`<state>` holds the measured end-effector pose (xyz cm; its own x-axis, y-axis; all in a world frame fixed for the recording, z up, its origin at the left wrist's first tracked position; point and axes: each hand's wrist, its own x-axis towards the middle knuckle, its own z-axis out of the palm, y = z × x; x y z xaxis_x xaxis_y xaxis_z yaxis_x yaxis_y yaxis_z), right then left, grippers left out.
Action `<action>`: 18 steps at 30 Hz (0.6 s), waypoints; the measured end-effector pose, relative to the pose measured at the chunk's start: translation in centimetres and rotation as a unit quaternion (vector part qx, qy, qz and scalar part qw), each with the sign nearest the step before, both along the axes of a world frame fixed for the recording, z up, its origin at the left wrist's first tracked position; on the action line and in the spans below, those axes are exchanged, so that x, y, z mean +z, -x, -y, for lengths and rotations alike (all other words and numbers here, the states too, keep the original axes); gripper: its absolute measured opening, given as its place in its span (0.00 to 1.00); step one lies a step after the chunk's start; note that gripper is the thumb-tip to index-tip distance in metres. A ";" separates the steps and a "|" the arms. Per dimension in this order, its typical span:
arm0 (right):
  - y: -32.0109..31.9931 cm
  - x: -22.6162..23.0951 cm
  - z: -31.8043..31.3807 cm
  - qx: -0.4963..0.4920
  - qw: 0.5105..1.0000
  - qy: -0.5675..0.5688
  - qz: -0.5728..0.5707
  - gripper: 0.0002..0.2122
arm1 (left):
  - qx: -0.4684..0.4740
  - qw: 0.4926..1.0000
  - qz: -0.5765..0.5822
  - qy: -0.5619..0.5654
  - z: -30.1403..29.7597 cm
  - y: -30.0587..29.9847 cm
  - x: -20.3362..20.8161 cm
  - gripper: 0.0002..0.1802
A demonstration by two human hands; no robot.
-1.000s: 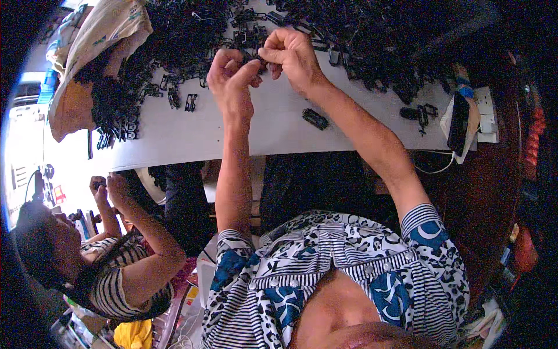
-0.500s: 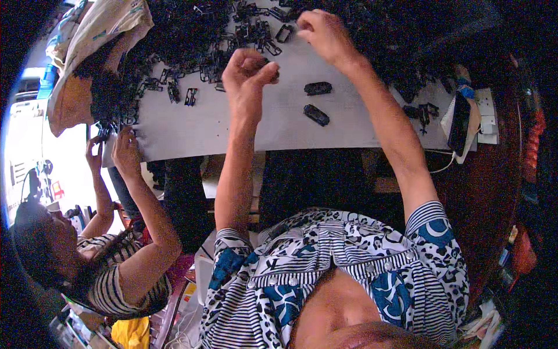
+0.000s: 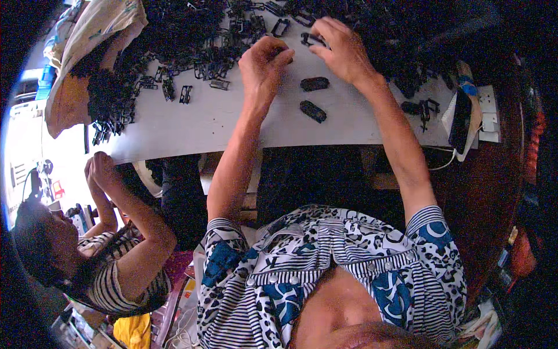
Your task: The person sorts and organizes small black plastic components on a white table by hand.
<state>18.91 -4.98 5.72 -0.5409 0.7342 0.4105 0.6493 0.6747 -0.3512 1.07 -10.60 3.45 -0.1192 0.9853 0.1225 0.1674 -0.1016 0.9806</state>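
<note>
The left head-worn fisheye looked steeply down from close above the patterned shirt [image 3: 334, 235], facing out to the left hand [image 3: 264, 63] and right hand [image 3: 342, 53] over the pale surface [image 3: 192, 125].

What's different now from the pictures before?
A second ago, the hands were close together. Now they are apart: the right hand has moved right, its fingers at a black frame, though its grip is unclear. The left hand moved a little up and right. A second black oval piece now lies beyond the nearer oval piece, which stayed about where it was.
</note>
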 end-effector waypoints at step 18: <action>-1.8 -0.2 3.6 0.007 0.989 0.129 -0.066 0.12 | -0.068 0.996 0.046 0.029 0.0 -0.2 -1.2 0.13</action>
